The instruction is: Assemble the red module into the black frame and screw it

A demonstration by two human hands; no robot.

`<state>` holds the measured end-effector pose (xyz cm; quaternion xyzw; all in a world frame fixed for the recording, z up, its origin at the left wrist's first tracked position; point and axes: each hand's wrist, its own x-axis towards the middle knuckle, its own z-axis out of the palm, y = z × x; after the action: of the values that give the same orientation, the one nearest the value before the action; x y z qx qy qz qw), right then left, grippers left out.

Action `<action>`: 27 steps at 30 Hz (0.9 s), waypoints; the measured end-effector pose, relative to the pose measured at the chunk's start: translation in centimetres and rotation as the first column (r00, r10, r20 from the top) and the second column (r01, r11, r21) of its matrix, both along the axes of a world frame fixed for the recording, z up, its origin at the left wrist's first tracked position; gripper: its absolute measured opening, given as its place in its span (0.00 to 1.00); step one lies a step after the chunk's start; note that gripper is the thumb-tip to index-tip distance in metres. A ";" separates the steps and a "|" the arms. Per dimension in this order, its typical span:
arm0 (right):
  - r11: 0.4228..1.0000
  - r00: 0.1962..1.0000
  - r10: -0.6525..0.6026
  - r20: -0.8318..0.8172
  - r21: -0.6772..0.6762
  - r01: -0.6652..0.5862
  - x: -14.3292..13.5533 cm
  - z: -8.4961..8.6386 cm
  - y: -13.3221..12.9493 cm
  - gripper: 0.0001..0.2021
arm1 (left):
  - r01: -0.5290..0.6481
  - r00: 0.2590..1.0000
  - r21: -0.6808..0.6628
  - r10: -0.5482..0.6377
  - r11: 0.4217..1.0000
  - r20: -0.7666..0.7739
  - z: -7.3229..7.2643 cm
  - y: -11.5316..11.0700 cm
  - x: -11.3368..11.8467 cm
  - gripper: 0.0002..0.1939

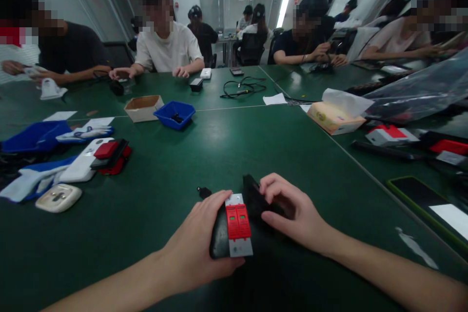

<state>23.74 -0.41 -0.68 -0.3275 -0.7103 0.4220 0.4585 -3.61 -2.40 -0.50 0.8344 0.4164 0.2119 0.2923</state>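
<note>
My left hand is wrapped round a black block with a grey and red module on its right side; two red sections with small green windows face up. Just to the right, my right hand has its thumb and fingers closed on a black object, which is dark and partly covered by the fingers. A small black piece lies on the green table beyond my left hand.
Left: a blue tray, gloves, red and black devices, a cream case. Farther off: a small blue bin, a cardboard box, cables. Right: a tissue pack, a green-edged phone. Several people sit around.
</note>
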 end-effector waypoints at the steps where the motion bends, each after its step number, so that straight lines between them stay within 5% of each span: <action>1: 0.994 0.998 -0.049 0.045 0.101 0.044 -0.2 -0.1 -0.2 0.09 | 0.001 1.000 0.002 -0.001 1.000 -0.003 -0.1 0.0 0.0 0.55; 6: 0.935 0.977 -0.032 0.212 0.352 -0.046 0.0 0.1 -0.7 0.29 | 0.013 1.000 0.001 -0.013 1.000 0.019 0.1 0.0 -0.1 0.54; 12: 0.858 0.945 0.065 0.319 0.466 -0.216 0.0 0.1 -0.2 0.27 | -0.005 1.000 -0.009 0.006 1.000 0.026 0.2 -0.1 0.2 0.56; 17: 0.602 0.863 -0.145 0.484 0.735 -0.312 0.1 0.3 -0.7 0.16 | 0.031 0.999 -0.045 -0.029 0.999 0.038 0.8 0.0 0.0 0.56; 19: 0.541 0.853 -0.222 0.472 0.788 -0.295 0.2 0.4 -0.9 0.14 | 0.079 0.996 -0.072 -0.076 0.994 0.048 1.1 0.0 -0.1 0.56; 27: 0.574 0.878 -0.134 0.459 0.759 -0.308 0.2 0.7 -0.6 0.16 | 0.175 0.983 -0.098 -0.169 0.980 0.066 1.6 0.0 0.0 0.56</action>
<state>23.97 -1.04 -0.01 -0.1347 -0.9272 -0.0211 0.3488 -3.62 -2.36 1.14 0.8446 0.3446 0.1877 0.3643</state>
